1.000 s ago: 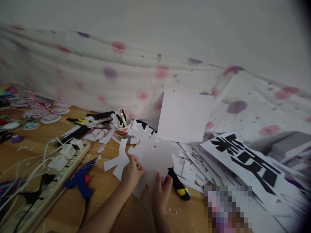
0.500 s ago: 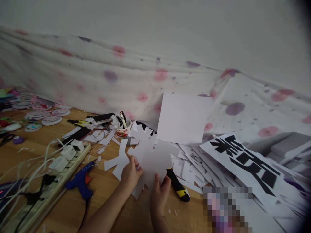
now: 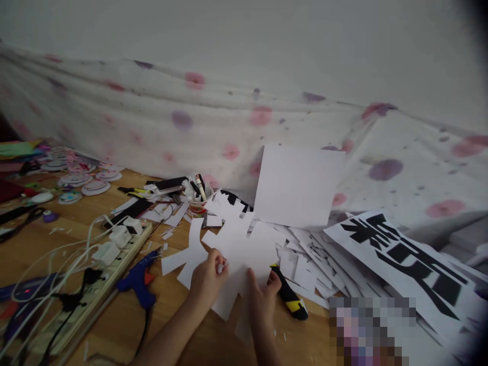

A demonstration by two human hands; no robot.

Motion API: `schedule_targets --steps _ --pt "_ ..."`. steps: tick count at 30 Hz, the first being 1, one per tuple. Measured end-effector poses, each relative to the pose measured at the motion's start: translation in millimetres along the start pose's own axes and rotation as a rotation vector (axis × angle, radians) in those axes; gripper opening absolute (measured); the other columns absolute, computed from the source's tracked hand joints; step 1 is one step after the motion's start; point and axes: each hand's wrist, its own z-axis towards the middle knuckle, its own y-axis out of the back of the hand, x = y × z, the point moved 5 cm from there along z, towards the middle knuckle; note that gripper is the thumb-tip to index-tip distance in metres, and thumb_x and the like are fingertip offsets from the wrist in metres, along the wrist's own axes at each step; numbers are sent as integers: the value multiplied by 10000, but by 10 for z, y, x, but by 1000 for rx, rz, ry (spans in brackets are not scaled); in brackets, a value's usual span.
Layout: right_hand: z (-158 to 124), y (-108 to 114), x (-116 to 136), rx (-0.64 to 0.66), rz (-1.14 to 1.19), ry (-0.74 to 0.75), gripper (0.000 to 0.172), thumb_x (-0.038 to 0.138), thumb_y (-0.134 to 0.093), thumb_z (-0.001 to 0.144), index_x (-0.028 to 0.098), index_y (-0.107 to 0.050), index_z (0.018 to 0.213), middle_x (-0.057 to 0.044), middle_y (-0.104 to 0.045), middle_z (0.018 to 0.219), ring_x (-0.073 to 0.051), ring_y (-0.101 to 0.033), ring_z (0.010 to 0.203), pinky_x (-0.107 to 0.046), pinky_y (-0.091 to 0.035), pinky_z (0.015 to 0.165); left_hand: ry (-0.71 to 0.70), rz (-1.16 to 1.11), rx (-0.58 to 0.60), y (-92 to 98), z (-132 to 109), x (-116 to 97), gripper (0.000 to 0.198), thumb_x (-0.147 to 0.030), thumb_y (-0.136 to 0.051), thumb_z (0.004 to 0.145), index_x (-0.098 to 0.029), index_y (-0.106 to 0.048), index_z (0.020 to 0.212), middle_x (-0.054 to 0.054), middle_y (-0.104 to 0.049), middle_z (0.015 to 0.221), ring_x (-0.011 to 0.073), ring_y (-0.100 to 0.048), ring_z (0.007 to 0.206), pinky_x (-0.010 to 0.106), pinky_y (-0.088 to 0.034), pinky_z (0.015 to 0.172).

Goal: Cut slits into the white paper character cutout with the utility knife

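Notched white card [image 3: 244, 249] over wooden table [image 3: 301, 345]

Left hand [image 3: 208, 277] curls against it, thumb to fingers — pinching what, I cannot tell. Right hand [image 3: 263, 297] pinches the lower edge, thumb on top (black-and-yellow tool [image 3: 288, 295] just beside).

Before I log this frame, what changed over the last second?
The cut-out white sheet tilted slightly, looking brighter. The right hand's thumb and fingers spread wider. The view swung left. No grasp or release shows; the left hand stays at the sheet. Glue gun and power strip unmoved.
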Motion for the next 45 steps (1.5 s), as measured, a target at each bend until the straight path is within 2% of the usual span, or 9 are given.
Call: schedule_targets --steps 3,5,8,14,19,28,33,39,45 --pt "34 -16 7 17 -93 113 830 480 -728 494 152 -372 1169 -154 -515 1149 -264 -523 1024 -361 -430 854 -37 104 16 -74 -25 48 77 -240 -471 771 -243 -399 744 -55 -589 652 123 -570 583 225 -313 550" --pt "28 -20 28 25 -115 159 817 462 -712 515 141 -375 1187 -168 -503 1178 -277 -507 1057 -384 -406 892 -65 177 34 -125 -20 93 66 -225 -464 772 -243 -406 748 -52 -582 637 133 -573 583 233 -300 544" --pt "-13 -34 80 60 -79 154 737 434 -672 577 157 -378 1193 -148 -541 1141 -258 -545 1006 -379 -430 854 -24 221 65 -171 3 164 106 -218 -500 743 -243 -399 765 -53 -596 666 137 -582 596 236 -291 540" --pt "-165 -56 238 41 -24 165 682 460 -588 676 161 -320 1228 -175 -493 1211 -252 -526 1050 -378 -431 847 59 143 39 -143 1 125 145 -232 -495 763 -244 -362 818 -40 -628 756 145 -614 676 241 -341 590" --pt "-209 -65 242 43 -25 180 665 461 -578 688 148 -323 1216 -186 -471 1229 -260 -498 1089 -377 -429 852 115 45 28 -150 -24 112 206 -197 -524 753 -239 -334 820 -7 -647 804 171 -628 710 257 -362 612" --pt "-206 -50 213 -4 -47 218 669 445 -591 681 165 -342 1236 -161 -506 1207 -253 -493 1097 -375 -416 863 89 -65 110 -169 99 174 222 -134 -512 747 -235 -327 817 13 -650 780 157 -635 737 236 -389 603" --pt "-190 -13 328 -29 -95 241 703 469 -586 683 145 -318 1247 -190 -501 1196 -262 -526 1040 -382 -429 835 15 -147 180 -119 164 71 202 -105 -492 752 -234 -377 858 -12 -658 742 145 -630 731 237 -401 634" --pt "-100 54 363 34 -22 214 714 485 -611 651 133 -322 1202 -178 -533 1119 -248 -556 969 -382 -454 802 -40 -151 199 0 6 -64 359 -70 -490 713 -232 -389 1017 36 -678 954 151 -628 793 260 -419 692" --pt "-66 114 312 99 60 172 698 464 -635 653 163 -308 1190 -136 -547 1063 -227 -570 925 -377 -467 793 -91 -76 179 31 -174 -101 412 -47 -465 669 -258 -338 999 -4 -648 1053 132 -605 699 258 -412 661"
